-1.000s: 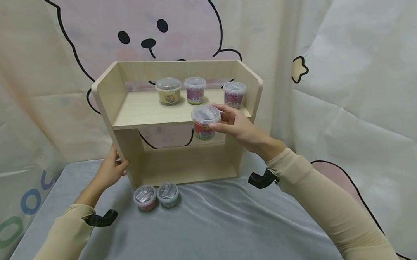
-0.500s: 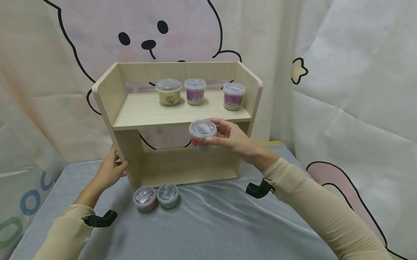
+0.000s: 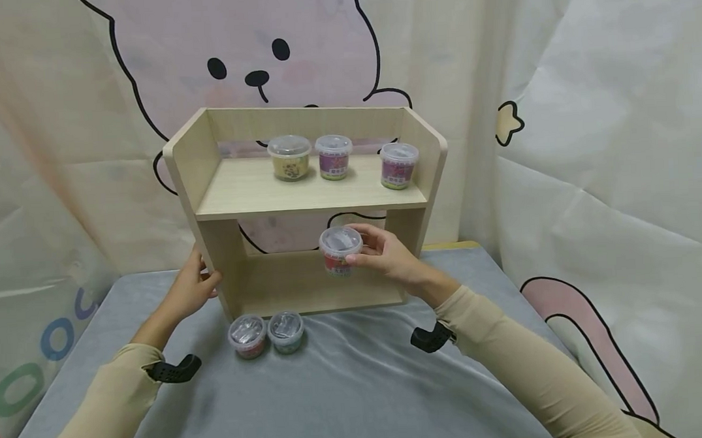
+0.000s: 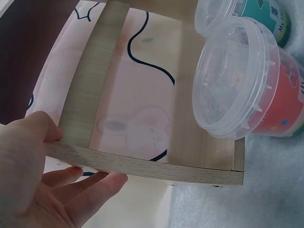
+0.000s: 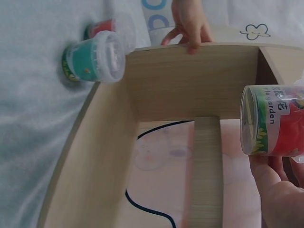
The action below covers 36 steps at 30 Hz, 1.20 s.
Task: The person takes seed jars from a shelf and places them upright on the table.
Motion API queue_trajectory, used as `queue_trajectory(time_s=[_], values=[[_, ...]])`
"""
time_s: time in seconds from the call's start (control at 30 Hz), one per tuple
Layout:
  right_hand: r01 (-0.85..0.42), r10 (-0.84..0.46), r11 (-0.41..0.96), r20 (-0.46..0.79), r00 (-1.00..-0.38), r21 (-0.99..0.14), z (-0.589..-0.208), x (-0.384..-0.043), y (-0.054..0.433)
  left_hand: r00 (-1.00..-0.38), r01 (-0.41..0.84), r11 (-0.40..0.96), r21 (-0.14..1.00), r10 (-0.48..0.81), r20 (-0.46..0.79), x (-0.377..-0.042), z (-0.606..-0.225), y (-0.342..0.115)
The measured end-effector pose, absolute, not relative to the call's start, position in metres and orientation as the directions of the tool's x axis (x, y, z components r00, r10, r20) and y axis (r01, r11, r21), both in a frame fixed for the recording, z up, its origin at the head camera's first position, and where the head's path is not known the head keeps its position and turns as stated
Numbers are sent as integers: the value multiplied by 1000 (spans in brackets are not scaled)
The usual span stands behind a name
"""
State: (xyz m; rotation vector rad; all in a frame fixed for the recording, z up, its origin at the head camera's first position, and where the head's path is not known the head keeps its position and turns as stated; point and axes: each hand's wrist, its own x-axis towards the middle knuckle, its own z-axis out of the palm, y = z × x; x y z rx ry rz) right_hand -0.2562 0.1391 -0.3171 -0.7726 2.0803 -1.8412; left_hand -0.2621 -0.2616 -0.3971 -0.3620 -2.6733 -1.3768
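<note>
My right hand [image 3: 388,260] pinches a clear-lidded plastic tub with a red label [image 3: 340,245], thumb in front and fingers behind. The tub hangs upright at the opening of the lower compartment of a pale wooden shelf [image 3: 303,196], above its bottom board. In the right wrist view, "garden" is readable on the tub's label [image 5: 280,121]. At the shelf's left side panel [image 4: 142,166], my left hand [image 3: 186,288] grips the edge, thumb on one face and fingers on the other.
On the upper board stand a yellow tub [image 3: 290,166] and two purple tubs [image 3: 333,158], one near the right wall. A red tub [image 3: 248,338] and a teal tub [image 3: 286,333] sit on the grey-blue cloth before the shelf. Patterned curtains [image 3: 588,137] hang behind.
My right hand has lowered the red-labelled tub from the upper board's front edge to the lower opening. My left hand keeps its grip on the side panel.
</note>
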Motion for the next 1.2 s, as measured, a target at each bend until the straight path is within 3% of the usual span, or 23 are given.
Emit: queue_trajectory(time_s=[0.7, 1.2], values=[[-137, -581, 13, 104, -807, -991, -365, -257, 132, -966, 257, 578, 775, 152, 207, -262, -397, -262], [-91, -607, 19, 61, -793, -996, -419, -258, 126, -968, 250, 580, 775, 148, 201, -262, -399, -261]])
